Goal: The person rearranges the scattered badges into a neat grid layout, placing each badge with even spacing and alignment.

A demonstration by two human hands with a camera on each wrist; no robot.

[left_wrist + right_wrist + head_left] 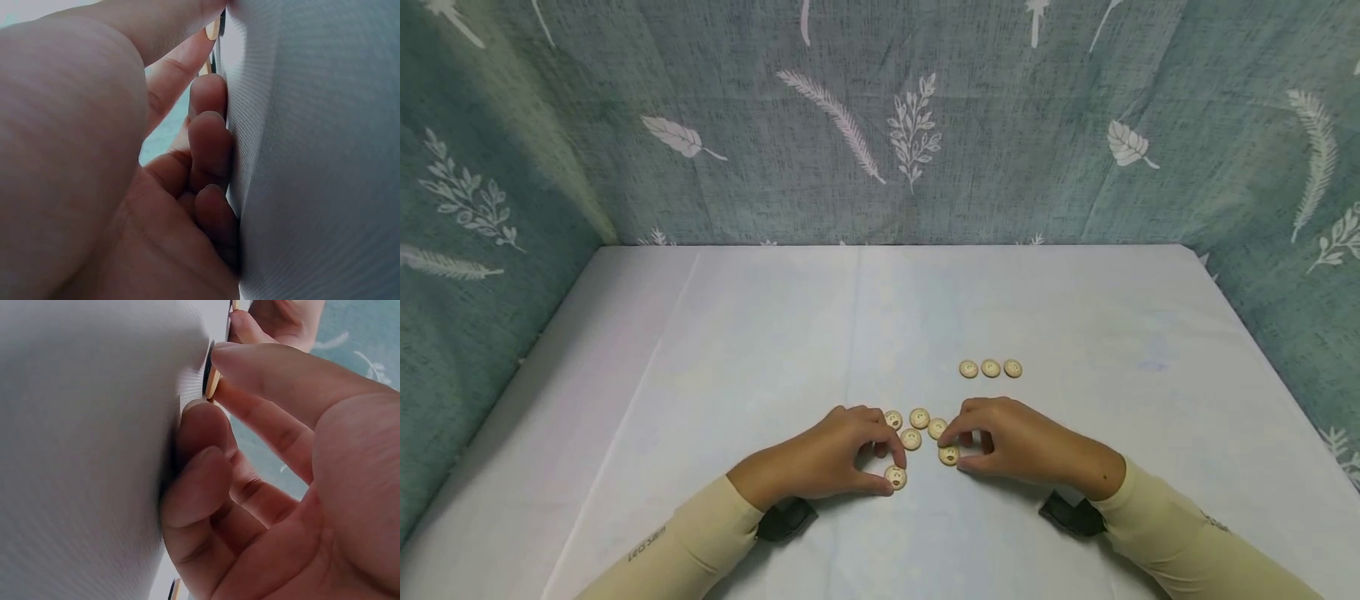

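My left hand [853, 450] pinches a small round wooden disc [895, 477] with a face drawn on it, thumb and index finger at its edges. Opposite, my right hand [1015, 442] pinches a similar face disc [949, 455] between thumb and index finger. The right wrist view shows that wooden disc [213, 381] edge-on at the fingertips, close against the white tabletop. Between the hands lie several more discs, among them a face disc [911, 439] and another disc [920, 418]. The left hand's other fingers [210, 147] are curled against the table surface.
Three matching discs [991, 368] lie in a row farther back, right of centre. The white table [737, 333] ends at a green leaf-patterned cloth [715, 200] behind it and at both sides. Dark wrist devices [786, 518] sit under both wrists.
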